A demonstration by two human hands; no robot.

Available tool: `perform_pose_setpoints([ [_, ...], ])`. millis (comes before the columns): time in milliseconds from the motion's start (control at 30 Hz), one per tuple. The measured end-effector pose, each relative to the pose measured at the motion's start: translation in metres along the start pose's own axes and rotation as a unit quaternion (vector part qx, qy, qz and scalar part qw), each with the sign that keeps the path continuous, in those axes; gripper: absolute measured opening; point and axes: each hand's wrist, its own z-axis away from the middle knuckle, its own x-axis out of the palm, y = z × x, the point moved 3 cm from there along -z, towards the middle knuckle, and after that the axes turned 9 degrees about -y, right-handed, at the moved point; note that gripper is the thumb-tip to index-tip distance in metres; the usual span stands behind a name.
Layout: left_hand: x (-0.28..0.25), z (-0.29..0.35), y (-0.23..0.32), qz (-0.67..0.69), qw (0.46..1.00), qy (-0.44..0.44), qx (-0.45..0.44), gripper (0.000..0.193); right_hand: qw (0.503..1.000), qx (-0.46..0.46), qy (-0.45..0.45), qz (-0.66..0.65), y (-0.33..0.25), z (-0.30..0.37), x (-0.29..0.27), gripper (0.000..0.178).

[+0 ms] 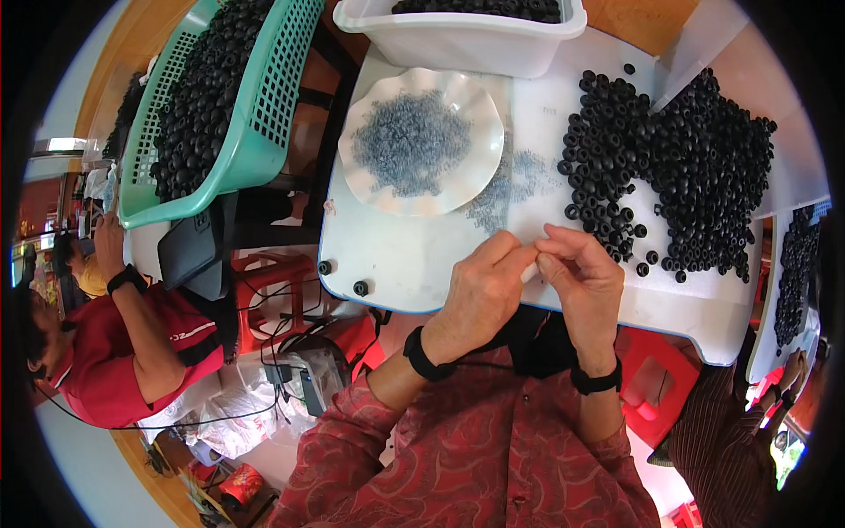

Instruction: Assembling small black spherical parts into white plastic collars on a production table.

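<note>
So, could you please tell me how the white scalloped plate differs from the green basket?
The scalloped plate is white, while the basket is mint green. The plate is shallow with a wavy rim; the basket is deeper, its walls pierced with rows of holes. The plate bears tiny translucent pieces; the basket holds larger black round pieces. Both carry many loose small parts.

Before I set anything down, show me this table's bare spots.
Bare: the table between the scalloped plate, two loose rings and left hand; a strip between black heap and near edge. Crowded: under the heap and white tub, and among clear bits beside the plate.
</note>
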Motion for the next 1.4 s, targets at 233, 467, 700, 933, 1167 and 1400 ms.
perform_pose_setpoints([
  [233,0.000,0.003,0.012,-0.032,0.999,0.019,0.012,0.030,0.999,0.021,0.013,0.021,-0.003,0.004,0.001,0.027],
  [467,-0.002,0.001,-0.001,-0.013,0.999,0.045,0.017,0.032,0.999,-0.036,0.008,-0.011,0.004,-0.001,0.000,0.031],
  [700,-0.002,0.003,-0.001,0.002,0.998,0.070,0.002,0.024,0.997,-0.075,0.013,0.019,0.007,0.003,-0.002,0.030],
  [933,-0.008,0.007,-0.005,0.273,0.955,0.037,-0.110,0.018,0.998,-0.061,-0.016,0.028,0.000,0.008,-0.001,0.030],
  [1167,-0.003,0.008,-0.008,0.394,0.914,0.007,-0.097,0.023,0.996,-0.084,-0.029,0.007,0.001,0.009,-0.001,0.021],
  [1400,-0.004,0.005,0.000,0.366,0.927,0.021,-0.078,0.027,0.995,-0.080,-0.030,-0.051,-0.005,0.009,-0.001,0.017],
])
